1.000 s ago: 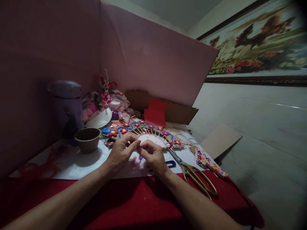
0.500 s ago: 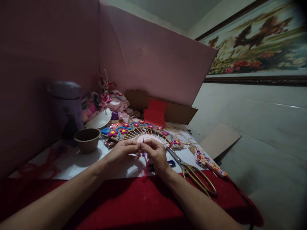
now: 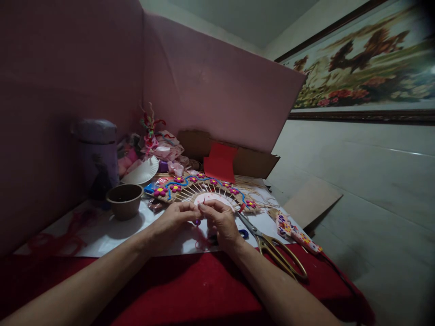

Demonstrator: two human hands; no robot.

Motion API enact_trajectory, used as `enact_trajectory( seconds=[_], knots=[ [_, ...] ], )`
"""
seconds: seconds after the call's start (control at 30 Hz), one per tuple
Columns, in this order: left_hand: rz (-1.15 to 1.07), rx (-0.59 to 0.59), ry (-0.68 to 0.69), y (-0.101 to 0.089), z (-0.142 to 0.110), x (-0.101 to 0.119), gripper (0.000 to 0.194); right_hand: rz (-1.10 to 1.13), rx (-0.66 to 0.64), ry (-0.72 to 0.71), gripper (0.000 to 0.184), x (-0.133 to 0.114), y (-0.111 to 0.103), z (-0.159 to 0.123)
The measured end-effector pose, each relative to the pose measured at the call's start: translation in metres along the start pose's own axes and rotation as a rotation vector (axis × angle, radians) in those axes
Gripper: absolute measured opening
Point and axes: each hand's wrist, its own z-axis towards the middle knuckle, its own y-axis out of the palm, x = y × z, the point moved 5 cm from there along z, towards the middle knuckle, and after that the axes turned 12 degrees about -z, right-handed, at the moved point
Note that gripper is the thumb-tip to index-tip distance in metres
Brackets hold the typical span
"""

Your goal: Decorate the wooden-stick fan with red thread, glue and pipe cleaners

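Note:
My left hand (image 3: pixel 180 218) and my right hand (image 3: pixel 221 221) meet above the near part of the white sheet, thumbs and fingertips pinched together. A thin red thread (image 3: pixel 204 200) shows its pointed end above the fingertips. Just below them hangs a round purple bead (image 3: pixel 197 222), with loose pink threads (image 3: pixel 203 242) trailing under it. The fingers hide how the thread runs between them. Behind the hands lies a fan-shaped piece (image 3: pixel 190 181) with thin sticks, a brown band, blue wavy trim and pink-yellow flowers. Large gold-handled scissors (image 3: pixel 272 244) lie right of my right hand.
A brown bowl (image 3: pixel 124 209) and a purple flask (image 3: pixel 97 158) stand left. At the back are a folded white paper plate (image 3: pixel 144 170) and red paper (image 3: pixel 220 160). A flower-patterned glue gun (image 3: pixel 297 232) with a cord lies right. Reddish threads (image 3: pixel 64 235) lie front left.
The purple bead and pink threads have shifted slightly left, the bead now closer under the left fingertips. Both hands keep their pinch. The view has tilted slightly.

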Motion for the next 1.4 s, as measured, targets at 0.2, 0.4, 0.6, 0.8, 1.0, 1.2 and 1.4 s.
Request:
enact_trajectory(
  seconds=[0.2,0.4,0.6,0.8,1.0,1.2,1.4],
  knots=[
    [-0.058,-0.042,-0.047,0.007,-0.003,0.001,0.01,0.002,0.002,-0.018,0.021,-0.002,0.001,0.0],
    [-0.079,0.001,-0.089,0.004,-0.003,-0.002,0.015,-0.012,0.042,-0.033,0.023,-0.002,-0.003,0.001],
    [-0.013,-0.054,-0.113,0.003,-0.004,-0.003,0.023,0.068,0.073,-0.081,0.02,-0.007,-0.007,0.003],
    [0.127,0.027,-0.125,-0.01,0.001,-0.003,0.028,0.171,0.192,-0.149,0.021,-0.017,-0.02,0.006],
    [0.743,0.229,0.108,-0.021,0.001,0.02,0.037,0.194,0.254,-0.15,0.022,-0.021,-0.031,0.008],
    [1.079,0.276,0.653,-0.001,-0.013,0.047,0.012,0.1,0.1,-0.103,0.022,-0.018,-0.017,0.006],
    [0.805,0.211,0.598,0.003,-0.008,0.041,0.018,-0.059,-0.071,-0.109,0.024,-0.015,0.006,-0.001]
  ],
)
